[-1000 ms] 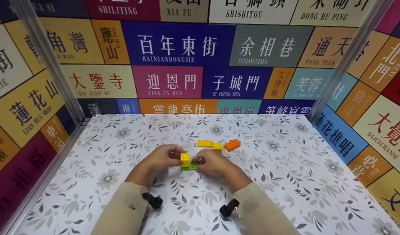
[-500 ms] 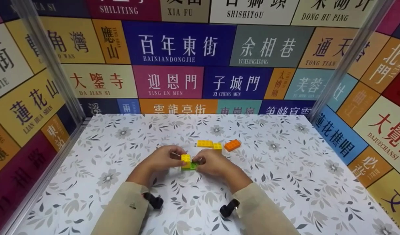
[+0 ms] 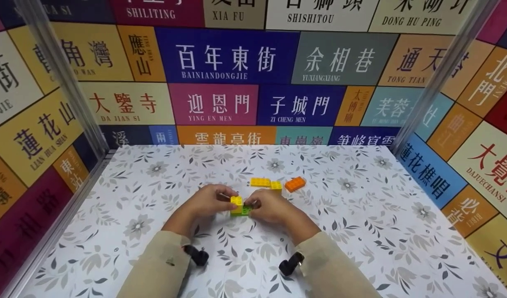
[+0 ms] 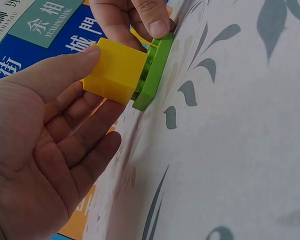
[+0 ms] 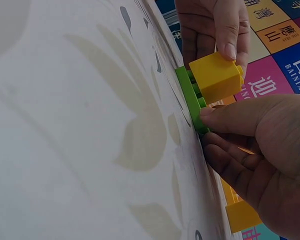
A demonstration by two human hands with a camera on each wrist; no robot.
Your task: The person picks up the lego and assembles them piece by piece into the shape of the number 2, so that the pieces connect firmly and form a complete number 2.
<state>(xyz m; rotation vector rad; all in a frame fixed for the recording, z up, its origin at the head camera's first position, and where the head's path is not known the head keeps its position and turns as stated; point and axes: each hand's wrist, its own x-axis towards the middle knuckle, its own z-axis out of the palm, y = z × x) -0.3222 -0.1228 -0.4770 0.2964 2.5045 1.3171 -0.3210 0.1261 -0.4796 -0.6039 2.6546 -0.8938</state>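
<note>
Green plastic building brick (image 4: 158, 70), low and studded, lies flat on the tabletop (image 3: 344, 236), and everything else is placed from it. On its left end stands a chunky yellow block (image 4: 115, 70), upright; studs show along the seam, and I cannot tell whether it is pressed fully home. To the green brick's left, the left hand (image 3: 208, 200) pinches the yellow block between thumb and fingers, its lower fingers loosely bent. To its right, the right hand (image 3: 271, 205) is nearly closed, thumb and fingertips gripping the green brick's other end. Beyond the green brick and to its right are a long yellow brick (image 3: 260, 182), a small yellow block (image 3: 275, 185) just beside that, and an orange brick (image 3: 295, 184) set at an angle. Farther behind the green brick, a wall (image 3: 233, 54) carries colourful panels of Chinese lettering. Beneath everything, white covering bears grey flowers and leaves.
</note>
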